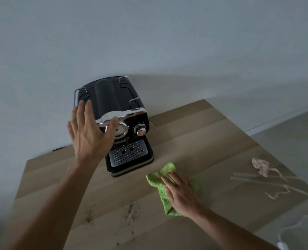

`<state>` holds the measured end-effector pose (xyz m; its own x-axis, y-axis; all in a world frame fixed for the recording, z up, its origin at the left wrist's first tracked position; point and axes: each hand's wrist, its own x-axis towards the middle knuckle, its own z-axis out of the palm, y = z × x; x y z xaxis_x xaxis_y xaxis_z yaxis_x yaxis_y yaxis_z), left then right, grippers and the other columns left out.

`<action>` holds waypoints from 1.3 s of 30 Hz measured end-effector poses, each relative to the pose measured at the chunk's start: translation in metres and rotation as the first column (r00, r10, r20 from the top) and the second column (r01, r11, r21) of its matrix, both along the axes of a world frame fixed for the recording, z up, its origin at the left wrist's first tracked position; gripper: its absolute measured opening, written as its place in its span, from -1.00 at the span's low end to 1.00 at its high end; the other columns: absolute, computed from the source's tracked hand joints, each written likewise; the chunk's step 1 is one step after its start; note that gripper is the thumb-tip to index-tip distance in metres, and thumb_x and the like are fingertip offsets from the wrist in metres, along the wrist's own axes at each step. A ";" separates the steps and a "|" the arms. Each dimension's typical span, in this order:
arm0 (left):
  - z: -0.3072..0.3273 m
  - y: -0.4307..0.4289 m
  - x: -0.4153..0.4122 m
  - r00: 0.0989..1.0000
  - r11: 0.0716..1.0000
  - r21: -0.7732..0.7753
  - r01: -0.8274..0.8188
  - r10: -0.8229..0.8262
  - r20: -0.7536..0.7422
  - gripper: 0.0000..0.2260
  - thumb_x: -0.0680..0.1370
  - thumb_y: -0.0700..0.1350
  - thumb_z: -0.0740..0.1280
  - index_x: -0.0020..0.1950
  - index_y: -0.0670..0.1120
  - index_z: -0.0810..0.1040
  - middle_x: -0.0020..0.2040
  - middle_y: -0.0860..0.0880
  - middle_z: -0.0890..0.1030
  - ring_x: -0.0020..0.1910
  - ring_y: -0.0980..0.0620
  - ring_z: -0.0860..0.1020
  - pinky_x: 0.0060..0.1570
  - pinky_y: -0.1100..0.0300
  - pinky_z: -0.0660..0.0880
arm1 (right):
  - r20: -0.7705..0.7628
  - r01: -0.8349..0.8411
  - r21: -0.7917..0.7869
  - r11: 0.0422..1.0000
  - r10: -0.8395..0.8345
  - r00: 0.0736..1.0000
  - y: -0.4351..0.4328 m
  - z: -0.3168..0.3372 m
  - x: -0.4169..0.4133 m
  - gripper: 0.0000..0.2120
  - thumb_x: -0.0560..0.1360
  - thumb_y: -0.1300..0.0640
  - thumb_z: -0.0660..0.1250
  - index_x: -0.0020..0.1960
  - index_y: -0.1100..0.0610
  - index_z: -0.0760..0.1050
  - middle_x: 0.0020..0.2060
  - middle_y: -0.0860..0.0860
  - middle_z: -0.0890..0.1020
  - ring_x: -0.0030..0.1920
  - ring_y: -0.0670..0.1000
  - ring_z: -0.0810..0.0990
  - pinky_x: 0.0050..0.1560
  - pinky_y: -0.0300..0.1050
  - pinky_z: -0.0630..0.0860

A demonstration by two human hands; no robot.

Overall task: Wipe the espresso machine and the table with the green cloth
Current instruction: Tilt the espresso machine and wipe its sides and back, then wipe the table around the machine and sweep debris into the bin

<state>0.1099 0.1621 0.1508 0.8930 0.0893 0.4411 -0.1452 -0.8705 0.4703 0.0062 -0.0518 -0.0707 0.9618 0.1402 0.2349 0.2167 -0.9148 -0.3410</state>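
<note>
Green cloth (156,179) lies on desk (203,134) under right grip (182,192), which presses it flat, fingers straight, gripping nothing. Ahead-left of it, left grip (90,134) is spread wide at espresso machine (113,94); contact uncertain. Dark specks (129,212) sit near-left of right grip: best to sweep toward them with even pressure, machine steadied.
</note>
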 end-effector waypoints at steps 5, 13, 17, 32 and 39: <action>-0.040 -0.045 -0.044 0.896 0.910 0.126 0.396 -0.413 0.166 -0.37 0.51 0.15 0.24 0.46 -0.20 0.29 0.46 -0.17 0.31 0.47 -0.12 0.24 0.42 -0.09 0.19 | 0.027 0.056 0.052 0.997 -0.058 0.998 -0.017 0.003 -0.013 -0.67 0.51 -0.01 0.14 0.23 0.02 0.44 0.12 -0.01 0.53 0.10 0.03 0.49 0.07 -0.09 0.48; -0.152 -0.083 -0.063 0.742 0.786 0.094 0.611 -0.528 -0.414 -0.43 0.52 0.17 0.01 0.52 0.02 0.20 0.49 0.07 0.28 0.42 0.05 0.32 0.33 0.19 0.22 | -0.086 0.230 -0.007 0.973 -0.229 0.969 -0.045 -0.002 -0.039 -0.55 0.40 -0.06 0.18 0.22 0.12 0.39 0.07 0.07 0.56 0.04 0.07 0.54 0.07 -0.10 0.37; -0.183 -0.093 -0.048 0.706 0.824 0.207 0.528 -0.291 -0.645 -0.45 0.58 0.17 0.10 0.53 0.01 0.09 0.52 0.05 0.21 0.43 -0.01 0.28 0.34 0.05 0.24 | -0.190 0.276 -0.075 0.958 -0.286 0.939 -0.053 -0.005 -0.043 -0.51 0.33 -0.17 0.17 0.13 0.12 0.42 0.05 0.06 0.57 0.04 0.07 0.45 -0.08 0.00 0.56; -0.188 -0.071 -0.044 0.689 0.991 0.086 0.099 -0.006 -0.725 -0.83 0.51 0.07 0.27 -0.11 -0.01 0.42 -0.12 -0.02 0.50 -0.06 -0.13 0.54 -0.07 0.05 0.46 | -0.382 0.409 0.208 0.889 -0.311 0.870 -0.084 0.001 -0.033 -0.81 0.51 0.11 0.30 0.08 0.16 0.46 -0.13 0.09 0.63 -0.07 0.14 0.60 -0.10 -0.08 0.44; -0.172 -0.040 -0.066 0.773 0.962 -0.201 -0.185 0.016 -0.634 -0.87 0.55 -0.12 0.32 0.02 -0.15 0.49 -0.15 -0.10 0.55 -0.15 -0.14 0.53 -0.26 0.12 0.36 | -0.341 0.395 0.418 0.818 -0.262 0.903 -0.103 0.025 -0.013 -0.79 0.52 0.25 0.26 0.15 0.23 0.42 -0.09 0.12 0.64 -0.03 0.16 0.60 -0.19 -0.17 0.32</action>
